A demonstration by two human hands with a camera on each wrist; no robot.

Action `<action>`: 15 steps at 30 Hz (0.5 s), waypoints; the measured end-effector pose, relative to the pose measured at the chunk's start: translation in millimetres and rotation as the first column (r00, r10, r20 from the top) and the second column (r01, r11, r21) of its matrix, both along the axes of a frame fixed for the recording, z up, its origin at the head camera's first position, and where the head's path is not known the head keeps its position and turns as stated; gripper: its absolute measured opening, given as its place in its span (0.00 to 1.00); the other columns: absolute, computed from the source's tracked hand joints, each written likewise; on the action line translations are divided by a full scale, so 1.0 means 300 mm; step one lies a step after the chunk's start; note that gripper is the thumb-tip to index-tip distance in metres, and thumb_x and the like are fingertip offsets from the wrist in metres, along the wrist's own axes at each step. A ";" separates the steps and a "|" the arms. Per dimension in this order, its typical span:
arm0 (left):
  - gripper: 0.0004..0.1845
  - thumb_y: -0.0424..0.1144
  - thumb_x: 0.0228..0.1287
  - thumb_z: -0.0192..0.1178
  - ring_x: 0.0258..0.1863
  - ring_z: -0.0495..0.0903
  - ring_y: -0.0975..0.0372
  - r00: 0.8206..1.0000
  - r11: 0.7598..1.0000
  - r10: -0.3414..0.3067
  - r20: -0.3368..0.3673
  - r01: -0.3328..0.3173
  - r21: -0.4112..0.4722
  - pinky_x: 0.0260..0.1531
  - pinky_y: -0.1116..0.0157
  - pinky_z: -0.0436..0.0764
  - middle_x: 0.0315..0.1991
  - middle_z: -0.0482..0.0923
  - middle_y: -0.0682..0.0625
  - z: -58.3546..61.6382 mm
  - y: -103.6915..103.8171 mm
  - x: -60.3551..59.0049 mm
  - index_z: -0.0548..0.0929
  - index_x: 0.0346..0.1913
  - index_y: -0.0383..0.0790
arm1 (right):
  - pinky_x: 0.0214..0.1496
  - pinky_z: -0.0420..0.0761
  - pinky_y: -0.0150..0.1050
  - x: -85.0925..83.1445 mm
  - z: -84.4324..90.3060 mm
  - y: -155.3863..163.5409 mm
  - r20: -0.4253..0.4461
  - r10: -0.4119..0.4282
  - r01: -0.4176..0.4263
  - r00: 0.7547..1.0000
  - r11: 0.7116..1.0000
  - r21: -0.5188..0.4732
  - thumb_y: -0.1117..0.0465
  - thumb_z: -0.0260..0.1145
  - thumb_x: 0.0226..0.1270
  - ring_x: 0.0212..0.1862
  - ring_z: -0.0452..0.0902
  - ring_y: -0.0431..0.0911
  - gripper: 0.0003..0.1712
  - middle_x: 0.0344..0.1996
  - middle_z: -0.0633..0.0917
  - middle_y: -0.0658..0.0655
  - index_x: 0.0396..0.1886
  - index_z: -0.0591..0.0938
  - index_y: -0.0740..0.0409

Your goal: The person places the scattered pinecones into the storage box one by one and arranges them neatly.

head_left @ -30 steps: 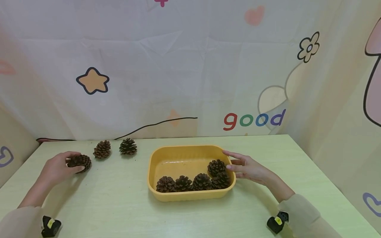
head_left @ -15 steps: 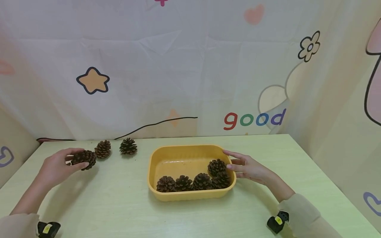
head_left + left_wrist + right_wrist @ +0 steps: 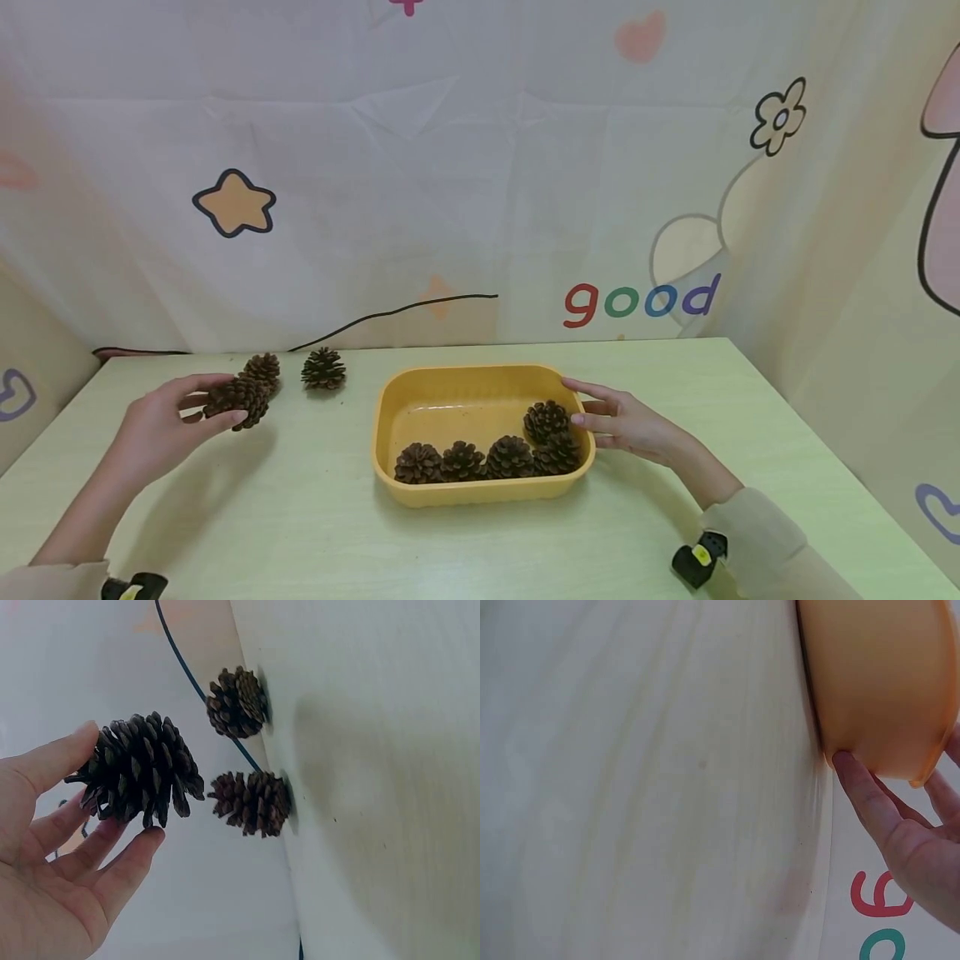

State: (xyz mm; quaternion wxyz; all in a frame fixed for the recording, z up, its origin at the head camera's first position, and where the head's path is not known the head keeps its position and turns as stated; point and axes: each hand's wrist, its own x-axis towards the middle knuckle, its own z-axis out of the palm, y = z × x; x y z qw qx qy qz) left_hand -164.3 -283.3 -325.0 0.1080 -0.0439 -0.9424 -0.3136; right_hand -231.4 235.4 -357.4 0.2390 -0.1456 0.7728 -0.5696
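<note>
In my left hand (image 3: 168, 425) I hold a brown pine cone (image 3: 142, 769), thumb on one side and fingers on the other. It is raised above the table, its shadow falling below. In the head view it partly overlaps a second pine cone (image 3: 264, 369) standing near the table's back edge. A third pine cone (image 3: 323, 369) stands to the right of that one. My right hand (image 3: 633, 425) rests against the right end of a yellow plastic basin (image 3: 442, 385), fingers fairly straight at its rim and outer wall. Several pine cones (image 3: 510, 458) lie inside along its near and right sides.
The pale wooden table (image 3: 300, 533) ends at a printed cloth backdrop (image 3: 480, 208). More printed cloth (image 3: 877, 317) hangs at the right side. A small black device (image 3: 699, 560) is worn on the right wrist.
My left hand has lifted its pine cone and carried it rightward, close in front of the second cone in the head view. My right hand and the basin have stayed put.
</note>
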 end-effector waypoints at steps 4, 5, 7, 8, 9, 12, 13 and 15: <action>0.32 0.52 0.55 0.62 0.50 0.71 0.37 1.000 1.000 -0.010 -0.010 0.010 0.022 0.37 0.47 0.78 0.58 0.67 0.31 0.014 0.041 0.018 0.72 0.59 0.36 | 0.52 0.75 0.48 0.002 0.002 0.001 -0.001 0.002 -0.002 1.000 1.000 -0.002 0.54 0.61 0.63 0.63 0.59 0.66 0.42 0.66 0.55 0.74 0.71 0.52 0.56; 0.33 0.53 0.55 0.62 0.50 0.71 0.37 1.000 1.000 -0.012 -0.010 0.013 0.027 0.37 0.47 0.79 0.58 0.67 0.32 0.017 0.052 0.023 0.71 0.59 0.37 | 0.52 0.76 0.48 0.002 0.002 0.002 0.000 0.001 -0.001 1.000 1.000 -0.002 0.54 0.61 0.63 0.63 0.59 0.66 0.42 0.66 0.55 0.74 0.71 0.52 0.57; 0.32 0.53 0.55 0.62 0.50 0.72 0.37 1.000 0.999 -0.023 -0.018 0.023 0.038 0.37 0.48 0.79 0.58 0.67 0.32 0.022 0.077 0.031 0.71 0.60 0.37 | 0.52 0.76 0.48 0.003 0.003 0.001 0.003 -0.002 0.002 1.000 1.000 -0.004 0.54 0.61 0.63 0.63 0.59 0.66 0.42 0.66 0.55 0.73 0.71 0.52 0.57; 0.32 0.52 0.55 0.62 0.49 0.73 0.37 0.999 0.999 -0.028 -0.022 0.029 0.044 0.38 0.49 0.79 0.58 0.67 0.32 0.024 0.089 0.034 0.72 0.60 0.38 | 0.52 0.76 0.48 0.003 0.003 0.001 0.005 -0.003 0.003 1.000 1.000 -0.005 0.54 0.61 0.63 0.63 0.59 0.66 0.42 0.66 0.55 0.74 0.71 0.52 0.57; 0.31 0.52 0.55 0.62 0.49 0.73 0.38 0.999 0.998 -0.034 -0.030 0.036 0.050 0.39 0.50 0.79 0.58 0.68 0.33 0.026 0.103 0.038 0.72 0.59 0.38 | 0.52 0.76 0.48 0.003 0.003 0.001 0.006 -0.005 0.005 1.000 1.000 -0.004 0.54 0.62 0.63 0.63 0.59 0.66 0.42 0.66 0.55 0.73 0.71 0.52 0.57; 0.30 0.50 0.55 0.63 0.49 0.74 0.42 0.996 0.995 -0.063 -0.056 0.067 0.072 0.41 0.54 0.79 0.57 0.70 0.36 0.029 0.143 0.041 0.73 0.59 0.39 | 0.52 0.76 0.48 0.002 0.004 -0.001 0.005 -0.009 0.009 1.000 1.000 -0.001 0.54 0.62 0.62 0.63 0.59 0.66 0.42 0.66 0.55 0.73 0.71 0.52 0.57; 0.29 0.50 0.55 0.64 0.49 0.74 0.44 0.995 0.994 -0.072 -0.065 0.077 0.079 0.42 0.56 0.79 0.57 0.71 0.37 0.030 0.156 0.042 0.74 0.58 0.40 | 0.52 0.76 0.48 0.002 0.004 -0.001 0.004 -0.011 0.011 1.000 1.000 0.000 0.54 0.62 0.62 0.63 0.59 0.66 0.42 0.66 0.55 0.73 0.71 0.52 0.57; 0.29 0.49 0.54 0.64 0.50 0.74 0.48 0.993 0.991 -0.089 -0.079 0.096 0.093 0.43 0.58 0.79 0.55 0.73 0.39 0.033 0.183 0.044 0.74 0.57 0.40 | 0.52 0.76 0.48 0.003 0.004 -0.001 0.007 -0.015 0.015 1.000 1.000 0.001 0.54 0.62 0.62 0.62 0.60 0.66 0.42 0.65 0.55 0.73 0.71 0.52 0.57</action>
